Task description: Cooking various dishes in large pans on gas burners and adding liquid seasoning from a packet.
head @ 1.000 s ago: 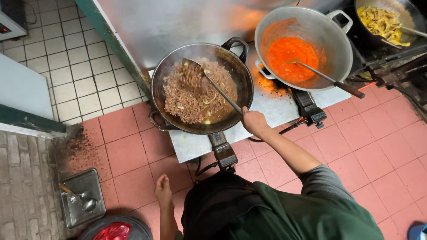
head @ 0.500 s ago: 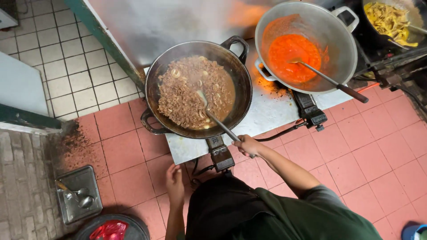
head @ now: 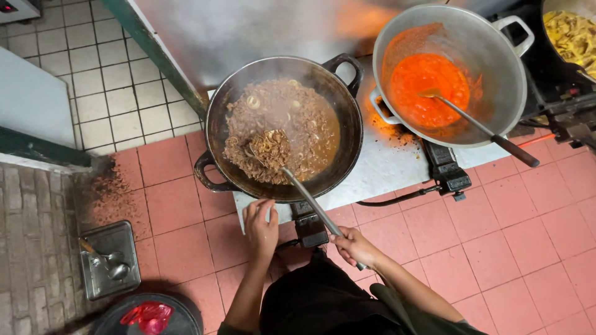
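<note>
Steel counter (head: 385, 167) (grease-stained) over pink floor tiles (head: 515, 229)

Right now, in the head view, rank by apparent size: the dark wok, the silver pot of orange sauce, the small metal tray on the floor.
1-2. Dark wok and silver pot: look alike, unranked.
3. Metal tray: clearly smallest.

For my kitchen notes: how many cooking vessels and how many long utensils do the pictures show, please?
Dark woks with brown food: 1
Metal woks with orange sauce: 1
Pans with yellow food: 1
Ladles: 2, in right hand and orange sauce
Total: 5
</note>
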